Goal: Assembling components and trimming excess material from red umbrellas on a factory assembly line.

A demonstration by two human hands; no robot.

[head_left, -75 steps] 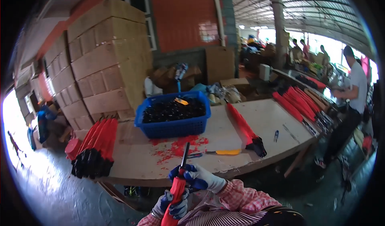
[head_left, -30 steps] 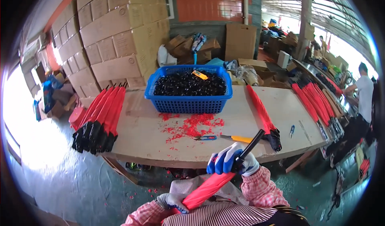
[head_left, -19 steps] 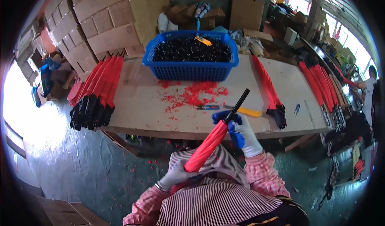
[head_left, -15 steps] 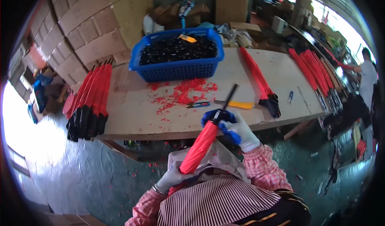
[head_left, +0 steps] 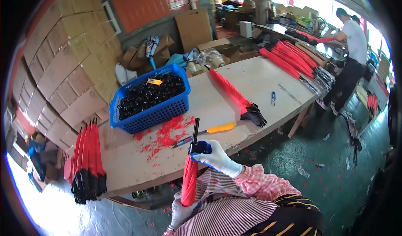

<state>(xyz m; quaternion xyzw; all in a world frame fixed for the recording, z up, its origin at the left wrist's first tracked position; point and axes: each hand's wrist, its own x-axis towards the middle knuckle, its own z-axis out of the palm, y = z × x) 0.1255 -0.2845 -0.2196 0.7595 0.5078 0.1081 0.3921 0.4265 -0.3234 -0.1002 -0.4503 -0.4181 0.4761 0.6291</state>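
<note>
Both hands (head_left: 197, 181) partly hiding red umbrella (head_left: 189, 185)

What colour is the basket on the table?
Blue, a slotted plastic basket filled with small black parts; only the head view shows it.

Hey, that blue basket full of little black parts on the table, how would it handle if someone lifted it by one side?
The blue basket looks heaped to its rim with small black parts, so it is probably heavy for its size. Its thin perforated plastic walls would likely flex if lifted from one side. The loose parts would probably shift and spill if it tipped; pushing it along the table seems safer.
</note>
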